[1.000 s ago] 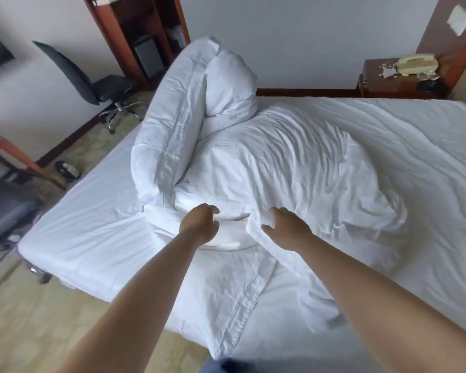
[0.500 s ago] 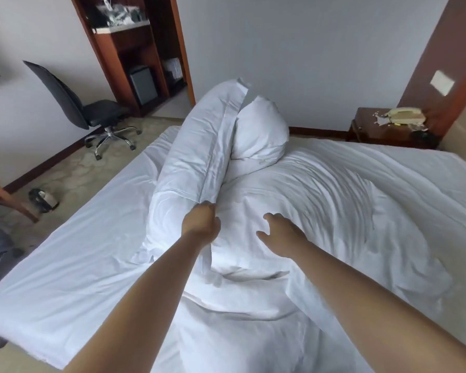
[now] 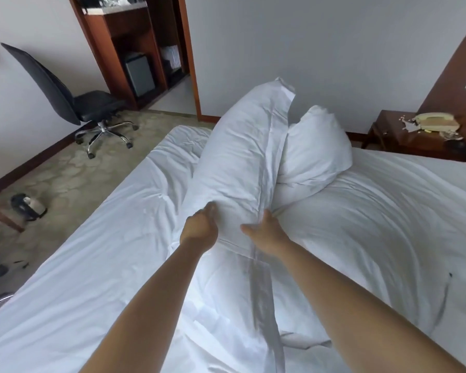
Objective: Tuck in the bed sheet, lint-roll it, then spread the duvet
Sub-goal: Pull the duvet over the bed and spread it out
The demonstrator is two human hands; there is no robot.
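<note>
White-sheeted bed (image 3: 97,265), wall-side office chair (image 3: 65,95).

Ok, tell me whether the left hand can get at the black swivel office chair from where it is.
Probably not. The left hand grips the bunched white duvet, and the black swivel office chair stands across the carpeted floor, beyond the bed's edge; the person would have to walk over.

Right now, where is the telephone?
In the head view the telephone sits far right, on the dark wooden bedside table just beyond the bed's far right corner, against the wood wall panel.
</note>
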